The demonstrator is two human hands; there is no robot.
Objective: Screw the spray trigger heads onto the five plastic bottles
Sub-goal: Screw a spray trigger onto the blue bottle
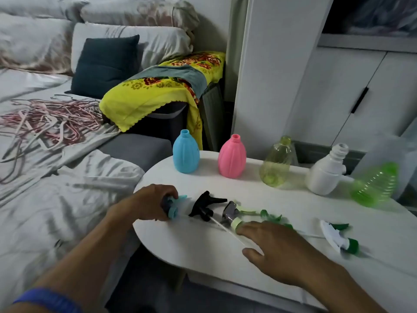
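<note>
Bottles: five stand in a far row on the white surface (282, 208), all with bare necks. From left to right: blue bottle (186, 152), pink bottle (232, 157), yellow bottle (275, 164), white bottle (326, 171), green bottle (375, 185), which is blurred.
Heads: five lie in a near row, none on a bottle. From left: blue head (174, 205), black head (206, 206), grey head (232, 214), green head (272, 216), white head (337, 237) with green trigger and collar.
Left hand (153, 203): its fingers are curled around the blue head at the left end of the row, so it grips this one; I cannot tell whether the head is lifted from the surface.
Right hand (277, 247): fingers straight and a little apart, holding nothing; the fingertips are at the pale green collar of the grey head, touching it or just beside, I cannot tell which.
Done: nothing, as I judge; no head sits on a neck.
Left: all five heads must be screwed on. The blue head probably goes first, to the blue bottle just beyond it.
</note>
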